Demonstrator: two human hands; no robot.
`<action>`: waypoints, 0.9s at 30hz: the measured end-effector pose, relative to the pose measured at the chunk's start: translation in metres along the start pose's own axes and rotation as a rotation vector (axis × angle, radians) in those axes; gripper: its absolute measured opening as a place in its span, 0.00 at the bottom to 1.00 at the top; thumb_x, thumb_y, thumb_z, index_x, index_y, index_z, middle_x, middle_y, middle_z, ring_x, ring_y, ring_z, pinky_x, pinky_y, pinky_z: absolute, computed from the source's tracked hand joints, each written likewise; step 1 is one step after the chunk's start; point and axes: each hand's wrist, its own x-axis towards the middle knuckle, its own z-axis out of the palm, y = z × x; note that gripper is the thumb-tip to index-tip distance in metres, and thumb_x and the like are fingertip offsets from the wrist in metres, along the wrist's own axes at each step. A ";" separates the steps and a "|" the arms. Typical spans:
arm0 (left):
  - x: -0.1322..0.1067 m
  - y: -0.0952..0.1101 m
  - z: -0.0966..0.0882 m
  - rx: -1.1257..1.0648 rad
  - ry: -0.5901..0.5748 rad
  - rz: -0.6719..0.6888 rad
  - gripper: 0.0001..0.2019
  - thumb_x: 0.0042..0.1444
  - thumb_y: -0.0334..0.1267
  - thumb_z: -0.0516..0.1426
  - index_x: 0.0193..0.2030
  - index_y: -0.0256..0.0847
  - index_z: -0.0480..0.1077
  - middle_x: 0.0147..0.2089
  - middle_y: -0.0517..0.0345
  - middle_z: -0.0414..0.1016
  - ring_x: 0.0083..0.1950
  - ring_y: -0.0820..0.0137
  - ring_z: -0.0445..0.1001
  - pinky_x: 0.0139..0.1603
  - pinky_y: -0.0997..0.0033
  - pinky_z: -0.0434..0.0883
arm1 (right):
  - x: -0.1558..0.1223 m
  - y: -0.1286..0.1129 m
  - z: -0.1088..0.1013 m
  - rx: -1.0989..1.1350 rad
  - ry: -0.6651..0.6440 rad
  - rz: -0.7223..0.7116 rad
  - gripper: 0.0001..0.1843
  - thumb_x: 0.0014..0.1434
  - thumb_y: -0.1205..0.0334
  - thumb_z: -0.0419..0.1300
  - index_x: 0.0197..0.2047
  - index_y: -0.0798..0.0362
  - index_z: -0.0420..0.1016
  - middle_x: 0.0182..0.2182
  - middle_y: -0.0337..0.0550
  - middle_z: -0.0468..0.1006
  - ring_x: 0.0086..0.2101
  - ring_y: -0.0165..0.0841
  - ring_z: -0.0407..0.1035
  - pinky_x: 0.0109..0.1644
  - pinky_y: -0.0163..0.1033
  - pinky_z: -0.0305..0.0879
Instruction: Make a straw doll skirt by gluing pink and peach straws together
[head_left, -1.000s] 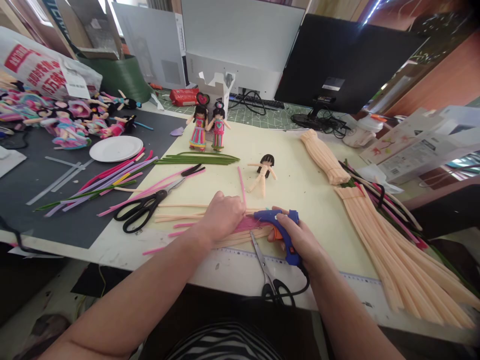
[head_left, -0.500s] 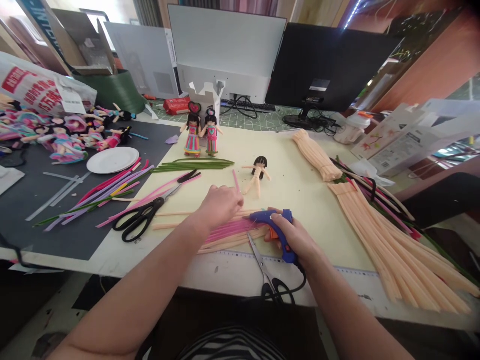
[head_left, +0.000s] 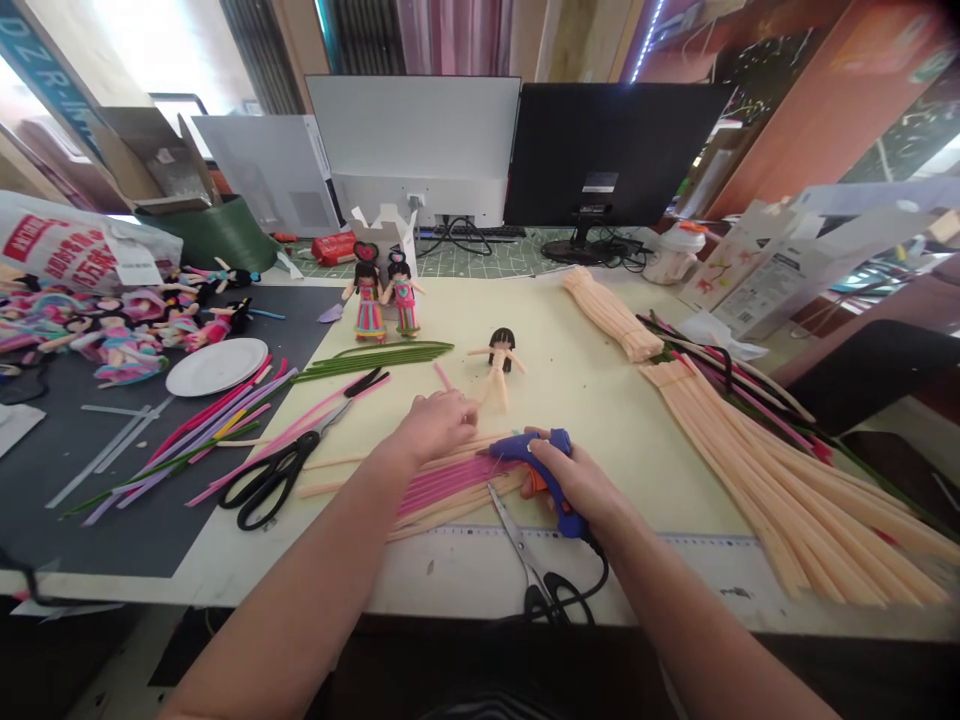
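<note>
moved up off the pink stems (head_left: 442,487), the left hand (head_left: 436,425) lies near the bare doll (head_left: 499,358), its grip unclear; the right hand (head_left: 574,482) clenches the glue gun (head_left: 525,450) on the desk (head_left: 600,400).

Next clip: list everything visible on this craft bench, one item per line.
glue gun: one, blue, in right hand
pipe cleaner row: several, pink and peach, under left hand
small scissors: one, silver-bladed, front edge
large scissors: one, black, left of row
bare doll: one, peach, cream mat
dressed dolls: two, pink, standing behind
green stems: bunch, green, before dolls
peach bundles: two, peach, right side
plate: one, white, dark mat
loose stems: many, mixed colours, dark mat
doll pile: many, pink, far left
monitors: two, white and black, back
left hand: on the row
right hand: gripping glue gun
</note>
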 end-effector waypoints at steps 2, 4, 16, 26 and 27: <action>-0.001 -0.004 0.002 -0.085 0.011 0.015 0.07 0.52 0.39 0.53 0.35 0.45 0.72 0.39 0.58 0.73 0.42 0.66 0.70 0.40 0.69 0.62 | 0.000 0.001 0.000 -0.001 -0.002 -0.002 0.33 0.58 0.48 0.52 0.63 0.56 0.60 0.21 0.39 0.78 0.19 0.29 0.62 0.20 0.33 0.57; -0.003 -0.008 0.005 -0.164 0.010 0.013 0.07 0.51 0.40 0.54 0.35 0.44 0.70 0.37 0.59 0.73 0.39 0.67 0.70 0.36 0.71 0.62 | 0.000 0.001 0.000 0.003 0.001 -0.006 0.32 0.59 0.48 0.52 0.62 0.56 0.61 0.21 0.39 0.78 0.20 0.30 0.63 0.22 0.33 0.58; -0.003 -0.019 0.012 -0.333 -0.044 0.015 0.10 0.49 0.40 0.55 0.39 0.45 0.70 0.35 0.61 0.73 0.35 0.69 0.70 0.34 0.72 0.63 | 0.003 0.005 0.000 0.013 0.007 0.008 0.30 0.60 0.49 0.52 0.62 0.54 0.61 0.20 0.39 0.77 0.16 0.28 0.61 0.18 0.31 0.56; -0.003 -0.019 0.014 -0.331 -0.018 -0.019 0.07 0.47 0.42 0.57 0.32 0.43 0.68 0.32 0.61 0.72 0.32 0.70 0.68 0.28 0.74 0.60 | 0.002 0.003 0.001 -0.002 0.028 0.026 0.32 0.60 0.49 0.51 0.64 0.56 0.58 0.19 0.38 0.77 0.15 0.28 0.60 0.17 0.31 0.55; -0.002 -0.019 0.014 -0.335 -0.025 -0.014 0.07 0.46 0.41 0.57 0.31 0.43 0.68 0.32 0.61 0.72 0.32 0.70 0.68 0.28 0.74 0.60 | 0.003 0.003 0.002 -0.002 0.028 0.026 0.32 0.60 0.50 0.51 0.64 0.56 0.58 0.19 0.38 0.76 0.15 0.28 0.60 0.17 0.31 0.55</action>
